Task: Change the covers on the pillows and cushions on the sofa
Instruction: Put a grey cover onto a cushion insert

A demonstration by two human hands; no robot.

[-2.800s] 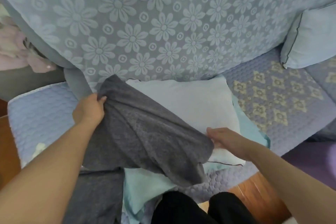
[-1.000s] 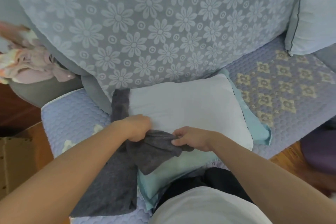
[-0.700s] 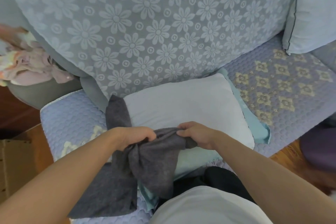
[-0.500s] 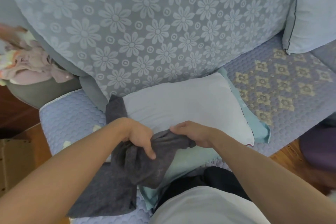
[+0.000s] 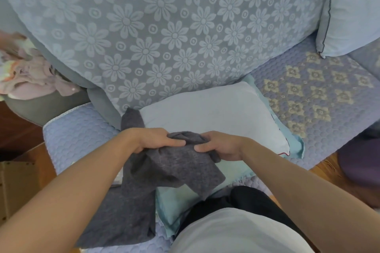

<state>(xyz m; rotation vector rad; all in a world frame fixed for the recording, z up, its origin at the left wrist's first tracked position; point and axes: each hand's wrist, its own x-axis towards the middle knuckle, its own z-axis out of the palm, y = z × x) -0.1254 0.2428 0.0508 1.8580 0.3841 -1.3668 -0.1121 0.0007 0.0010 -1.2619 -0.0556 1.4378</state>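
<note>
- Head view: our left hand (image 5: 153,139) and right hand (image 5: 219,147), knuckles up, both clutch the bunched grey cover (image 5: 174,162) between them.
- The white pillow (image 5: 216,113) lies just beyond both hands on the sofa (image 5: 82,129).

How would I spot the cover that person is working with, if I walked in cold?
Find the sofa's big flower-patterned back cushion. Below it on the seat lies a pale bare pillow, and across its near edge both hands grip the dark grey cover. It is the only charcoal cloth among pale blues.
</note>
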